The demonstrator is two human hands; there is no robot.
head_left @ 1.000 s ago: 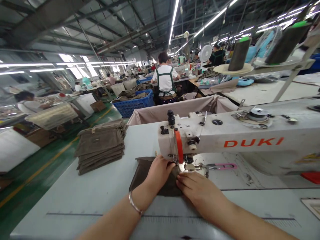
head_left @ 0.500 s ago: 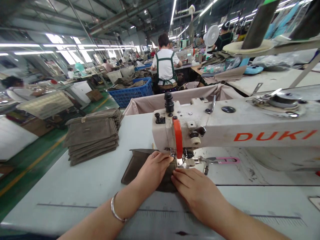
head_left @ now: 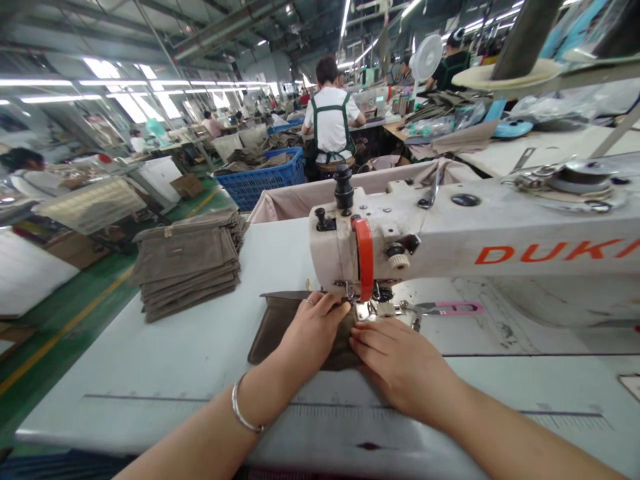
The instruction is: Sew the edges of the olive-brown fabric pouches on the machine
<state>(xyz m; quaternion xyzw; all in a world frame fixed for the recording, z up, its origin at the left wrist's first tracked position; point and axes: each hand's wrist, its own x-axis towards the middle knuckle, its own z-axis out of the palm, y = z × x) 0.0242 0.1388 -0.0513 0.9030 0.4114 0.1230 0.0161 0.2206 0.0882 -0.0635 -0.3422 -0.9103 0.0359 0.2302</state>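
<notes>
Before you, the pale surface [head_left: 200, 363] carries the white sewing machine [head_left: 450, 240] on its right side and a stack of brown fabric pieces [head_left: 187, 263] at its far left. The single brown fabric piece [head_left: 278, 323] lies flat between them, its right side up against the machine's sewing head. By its look, it should be light and pliable with a little body, neither fragile nor very slippery, though layers could creep; flat pressure along its right edge, just near of the sewing head, seems your best hold. Your left hand [head_left: 311, 333] rests on it, fingers bunched and bent toward the sewing head; your right hand [head_left: 400, 360] covers its near right edge, fingers pressed together. Whether either pinches the cloth, you cannot tell from this poor view. Pink-handled snips [head_left: 440, 307] lie to the right.
</notes>
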